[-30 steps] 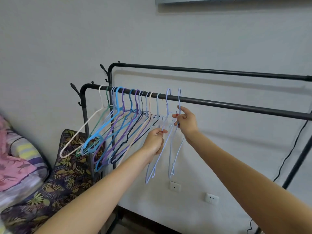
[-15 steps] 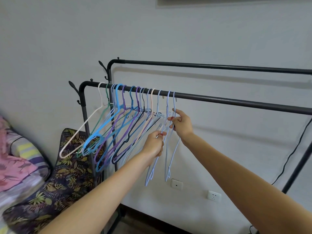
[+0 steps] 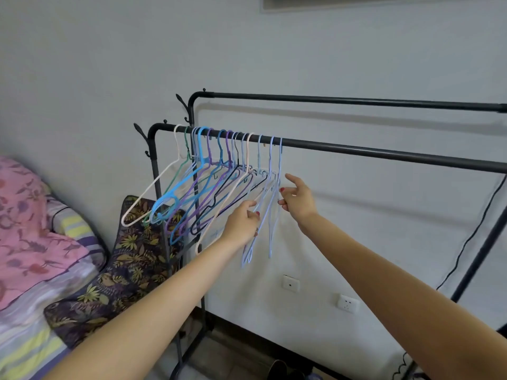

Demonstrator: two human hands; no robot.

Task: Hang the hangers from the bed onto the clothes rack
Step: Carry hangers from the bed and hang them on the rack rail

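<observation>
A black clothes rack has a front rail [image 3: 356, 153] and a higher back rail [image 3: 356, 100]. Several coloured hangers [image 3: 197, 187] hang bunched at the front rail's left end. Two pale blue hangers [image 3: 271, 215] hang at the right of the bunch. My left hand [image 3: 241, 222] is below the rail, fingers curled, pinching a lower arm of the nearer pale blue hanger. My right hand [image 3: 297, 200] is just right of the last hanger with its fingers spread, a fingertip close to the wire and nothing in its grip.
The bed [image 3: 30, 338] lies at the left with a pink floral blanket [image 3: 24, 229] and a dark leaf-print cushion [image 3: 129, 264]. Two wall sockets [image 3: 348, 303] sit low behind the rack. A black cable [image 3: 472, 237] hangs at the right.
My right hand has let go of the last pale blue hanger's neck and opened beside it. That hanger now hangs closer to the bunch. My left hand keeps its hold.
</observation>
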